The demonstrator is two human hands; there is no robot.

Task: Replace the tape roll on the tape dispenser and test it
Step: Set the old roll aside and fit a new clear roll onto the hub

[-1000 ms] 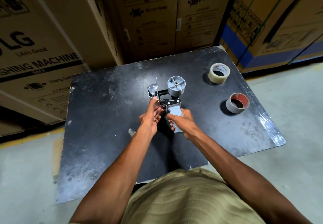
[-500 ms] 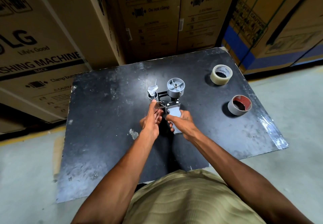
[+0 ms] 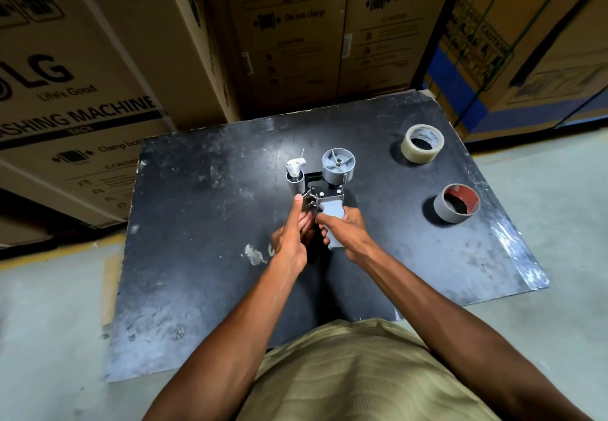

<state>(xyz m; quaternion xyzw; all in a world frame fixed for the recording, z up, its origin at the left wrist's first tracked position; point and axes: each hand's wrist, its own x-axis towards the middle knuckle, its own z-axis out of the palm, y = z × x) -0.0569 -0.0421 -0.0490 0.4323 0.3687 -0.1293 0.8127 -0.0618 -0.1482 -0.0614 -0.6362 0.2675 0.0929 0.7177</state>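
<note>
So the backdrop is a wall of washing machine cartons [image 3: 286,42], and in front of them a scuffed black surface [image 3: 197,256] carrying everything. The tape dispenser [image 3: 324,190] lies flat near the middle, and its grey hub [image 3: 338,164] is bare, no roll on it, so I'd say the old one is already off. Right hand [image 3: 345,230] is wrapped around the dispenser's handle, fingers closed on it. Left hand [image 3: 292,233] is pinching the metal bits at the dispenser's front end, next to the small roller [image 3: 294,181]; can't tell exactly what it's working on. Over on the right, well apart from the dispenser, sit a clear tape roll [image 3: 422,143] and a nearly spent core with a red lining [image 3: 457,203]. Still left, I'd guess: load the fresh roll, thread it, test.
</note>
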